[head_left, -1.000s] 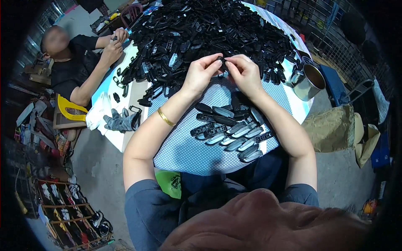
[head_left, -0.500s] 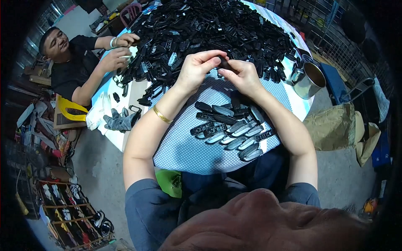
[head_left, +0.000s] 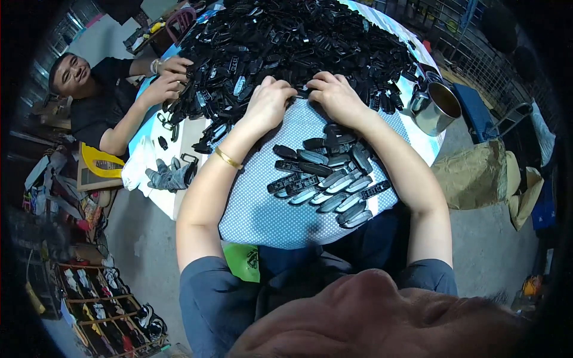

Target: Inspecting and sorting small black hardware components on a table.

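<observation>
A large heap of small black plastic parts (head_left: 268, 42) covers the far side of the table. At the heap's near edge, my left hand (head_left: 271, 102) is closed, its fingers curled into the parts and their tips hidden. A short way to its right, my right hand (head_left: 334, 95) is also bent closed over the heap's edge; what it grips is hidden. Between my forearms, several elongated black and grey parts (head_left: 337, 182) lie in loose slanted rows on a dotted cloth (head_left: 274, 221). A blurred dark shape (head_left: 314, 230) shows near the cloth's front edge.
A co-worker (head_left: 98, 95) at the left has both hands at the heap. Beside that person lie a grey glove (head_left: 170, 174) and a yellow object (head_left: 101, 164). A metal cup (head_left: 439, 107) stands at the table's right edge. A rack (head_left: 107, 304) is at the lower left.
My hands, which were together on a dark part, have separated and moved down to the heap's edge. That part is no longer visible between them. The co-worker's hands have lowered to the heap.
</observation>
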Motion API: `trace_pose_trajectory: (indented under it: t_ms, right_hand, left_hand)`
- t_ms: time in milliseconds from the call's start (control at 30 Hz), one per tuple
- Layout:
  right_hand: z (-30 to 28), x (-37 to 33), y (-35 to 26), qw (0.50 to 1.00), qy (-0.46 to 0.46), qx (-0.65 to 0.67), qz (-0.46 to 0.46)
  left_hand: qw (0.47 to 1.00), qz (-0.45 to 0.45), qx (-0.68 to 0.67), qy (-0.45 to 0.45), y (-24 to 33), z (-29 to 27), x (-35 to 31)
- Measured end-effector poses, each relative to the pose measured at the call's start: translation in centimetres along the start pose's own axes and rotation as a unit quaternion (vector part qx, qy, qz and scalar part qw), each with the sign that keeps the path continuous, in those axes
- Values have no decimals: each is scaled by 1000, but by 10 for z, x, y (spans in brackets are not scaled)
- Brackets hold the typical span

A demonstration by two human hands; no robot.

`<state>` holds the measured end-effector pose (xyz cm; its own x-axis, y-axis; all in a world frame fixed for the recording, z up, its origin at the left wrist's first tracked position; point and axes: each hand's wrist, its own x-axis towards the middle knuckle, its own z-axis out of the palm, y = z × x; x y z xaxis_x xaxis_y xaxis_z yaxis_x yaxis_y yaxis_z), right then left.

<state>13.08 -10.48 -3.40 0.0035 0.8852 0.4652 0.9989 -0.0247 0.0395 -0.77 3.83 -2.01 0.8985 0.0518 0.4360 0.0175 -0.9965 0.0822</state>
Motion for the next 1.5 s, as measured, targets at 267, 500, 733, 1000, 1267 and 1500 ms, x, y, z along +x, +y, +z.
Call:
trace_pose_trajectory:
  t_ms: [267,500,733,1000,1267,1500]
  right_hand:
    - [-6,-5,4,935,138,300,126]
    - [-7,-2,-13,813,143,510,241]
    - [-10,-4,-17,824,152,467,283]
    - [-10,-3,-15,906,277,287,144]
    - [-14,-6,-10,917,236,294,133]
    - [-15,-5,-14,901,283,302,132]
  left_hand:
    - [995,48,50,68,4,5,9]
    - [683,-271,-678,2,19,-4,17]
    - [652,-275,-707,22,22,2,14]
    - [815,-168,-545,101,35,10,9]
    - [783,-204,-581,91,36,-6,8]
    - [742,-204,-629,112,33,-3,10]
